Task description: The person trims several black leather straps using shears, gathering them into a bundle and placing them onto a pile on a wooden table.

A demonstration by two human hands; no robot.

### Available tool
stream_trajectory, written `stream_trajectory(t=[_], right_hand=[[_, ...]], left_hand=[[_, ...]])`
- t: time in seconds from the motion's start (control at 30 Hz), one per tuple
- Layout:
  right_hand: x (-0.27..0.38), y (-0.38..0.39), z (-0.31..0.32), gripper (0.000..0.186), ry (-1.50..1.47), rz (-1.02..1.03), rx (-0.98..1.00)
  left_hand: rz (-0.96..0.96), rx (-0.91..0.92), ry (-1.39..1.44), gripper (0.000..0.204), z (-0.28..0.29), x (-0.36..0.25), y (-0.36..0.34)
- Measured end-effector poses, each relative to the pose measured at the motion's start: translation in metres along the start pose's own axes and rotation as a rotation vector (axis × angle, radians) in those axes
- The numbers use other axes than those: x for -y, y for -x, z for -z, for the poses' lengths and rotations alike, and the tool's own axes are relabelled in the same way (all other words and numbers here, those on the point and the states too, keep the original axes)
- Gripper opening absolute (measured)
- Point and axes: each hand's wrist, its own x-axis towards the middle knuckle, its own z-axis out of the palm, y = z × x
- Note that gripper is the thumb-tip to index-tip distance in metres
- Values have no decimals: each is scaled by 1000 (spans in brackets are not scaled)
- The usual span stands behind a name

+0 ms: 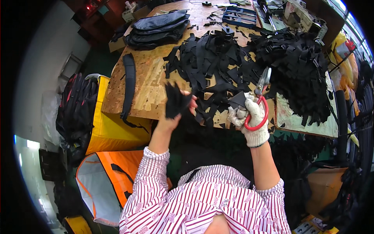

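Note:
My bare left hand is closed round a bunch of black fabric pieces, held up over the table's near edge. A white knitted glove covers my right hand, which grips red-handled scissors, blades pointing away from me. At the gloved fingertips is a small black fabric piece; I cannot tell whether they pinch it. Beyond both hands lies a loose spread of black webbing pieces. A denser heap of black cut pieces is piled to the right.
On the wooden table are a padded black strap, stacked black panels and a blue crate. Yellow and orange bags stand at the left. A cardboard box sits low at the right.

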Motion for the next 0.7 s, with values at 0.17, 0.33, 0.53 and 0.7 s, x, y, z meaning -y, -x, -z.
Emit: stream_trajectory(t=[0.17, 0.33, 0.53, 0.7], right_hand=[[-19, 16, 1, 11, 48, -45, 67], [-23, 26, 3, 25, 146, -82, 68], [-28, 30, 9, 28, 309, 59, 70], [-26, 29, 8, 21, 15, -165, 154]], left_hand=[[61, 215, 63, 39, -45, 14, 6], [104, 388, 121, 53, -46, 27, -3], [-66, 459, -10, 60, -48, 31, -4], [-154, 591, -76, 36, -44, 29, -8]])
